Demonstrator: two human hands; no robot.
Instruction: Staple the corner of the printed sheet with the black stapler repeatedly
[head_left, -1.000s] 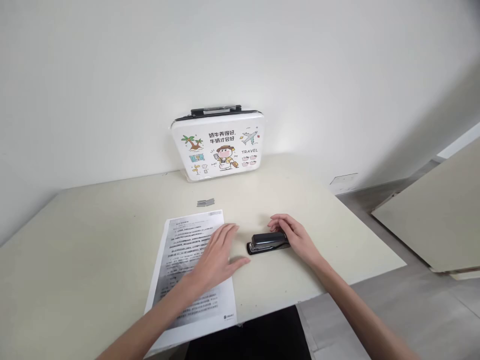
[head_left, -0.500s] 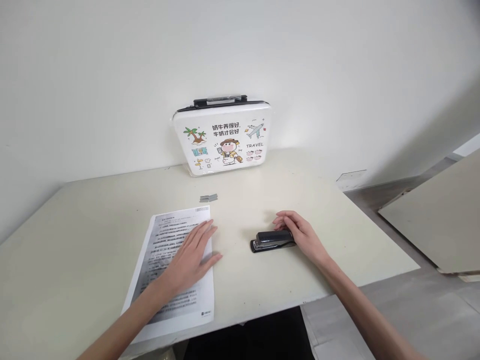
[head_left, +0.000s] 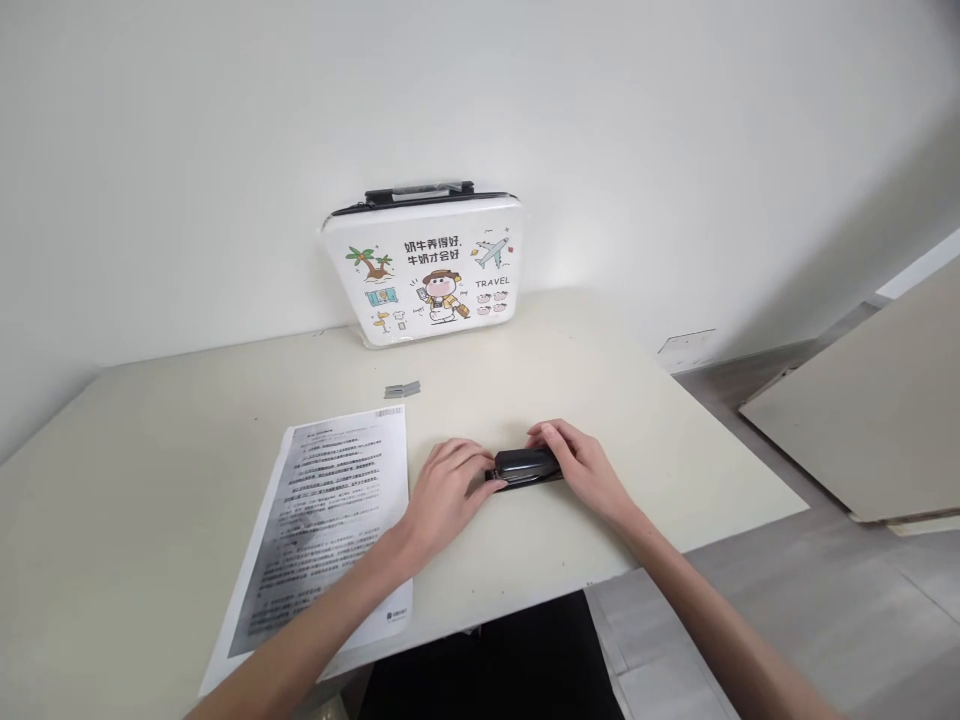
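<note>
A black stapler [head_left: 527,464] lies on the table between my hands, its nose pointing left. My right hand [head_left: 577,465] is closed round the stapler's rear end, fingers on the far side. At the nose, my left hand [head_left: 454,490] has its fingers curled, with thumb and fingertips gripping the front end of the stapler. Left of it lies a printed sheet of paper [head_left: 330,510], partly covered by my left forearm. Beyond the paper's top edge sit several grey staple strips [head_left: 403,389].
A white hard case [head_left: 427,270] with cartoon prints and a black handle leans against the wall at the table's back. The pale table [head_left: 172,480] ends at a front edge near my lap. To the right, past the table's edge, stands another pale panel [head_left: 862,400] above the grey floor.
My left hand has moved right, off the paper and onto the stapler's front end. My right hand stays at the stapler's rear. The whole view has shifted slightly.
</note>
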